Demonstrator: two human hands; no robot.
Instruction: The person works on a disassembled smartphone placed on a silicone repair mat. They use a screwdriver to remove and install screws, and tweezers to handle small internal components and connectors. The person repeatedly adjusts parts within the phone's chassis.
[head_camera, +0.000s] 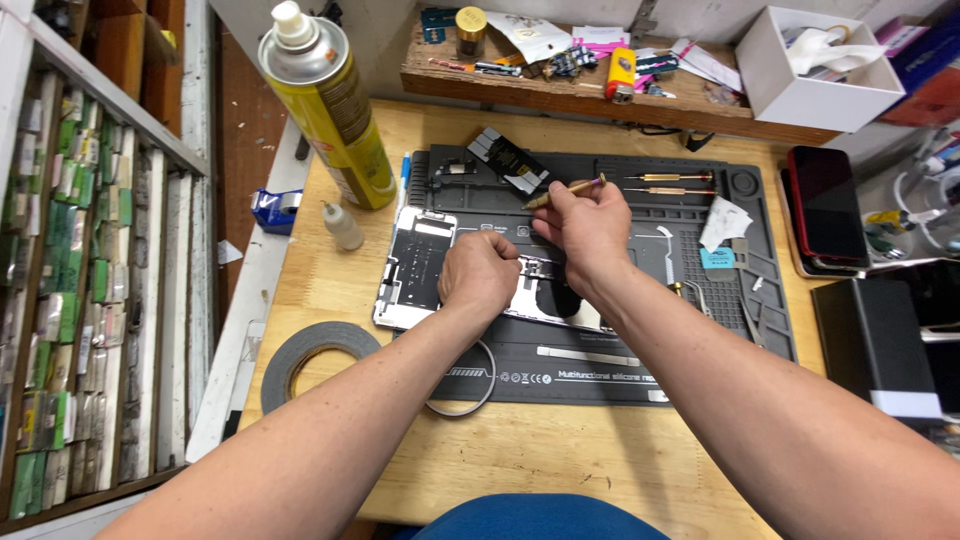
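Observation:
An opened phone body (415, 268) with a silver frame lies on a dark grey silicone repair mat (700, 300). My left hand (480, 272) rests as a fist on its right part, pressing it down. My right hand (588, 228) is just to the right, closed around a brass-handled screwdriver (566, 190) whose handle sticks up and to the right; its tip is hidden under my fingers. A small black component with gold contacts (510, 160) lies on the mat behind my hands.
A tall yellow spray can (328, 100) and small white dropper bottle (343, 226) stand at left. A tape roll (315, 358) lies near the front left. Two more screwdrivers (668, 183), tweezers (690, 296), a dark red phone (828, 200), a white box (815, 70) and a cluttered shelf (580, 90) surround the mat.

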